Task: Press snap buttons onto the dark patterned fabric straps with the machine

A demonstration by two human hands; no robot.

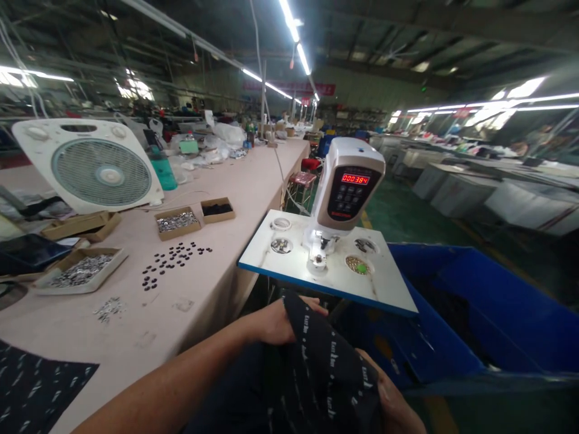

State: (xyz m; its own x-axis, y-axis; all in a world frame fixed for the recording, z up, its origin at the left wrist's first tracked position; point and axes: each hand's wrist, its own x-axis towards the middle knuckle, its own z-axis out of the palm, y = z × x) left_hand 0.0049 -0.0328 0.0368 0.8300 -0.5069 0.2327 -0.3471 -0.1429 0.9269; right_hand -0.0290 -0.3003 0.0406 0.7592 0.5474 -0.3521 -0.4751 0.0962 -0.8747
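A black fabric piece printed with white lettering (332, 367) hangs between my hands above my lap. My left hand (278, 322) grips its upper left edge, with part of the fingers behind the cloth. On the right edge, my right hand (392, 398) is closed on the same fabric, its fingertips partly hidden. Just beyond the cloth stands a snap-fastening machine (348, 187) with a red digital display, its lit pressing head (319, 256) apart from the fabric. The machine rises through a white tabletop (289, 271) with round wells holding small metal parts.
Left, a long table (235, 187) carries a box fan (102, 163), a cardboard box of metal fasteners (177, 222), a tray of silver pieces (84, 270), scattered black caps (172, 262) and more printed black fabric (40, 386). A blue bin (452, 355) stands at right.
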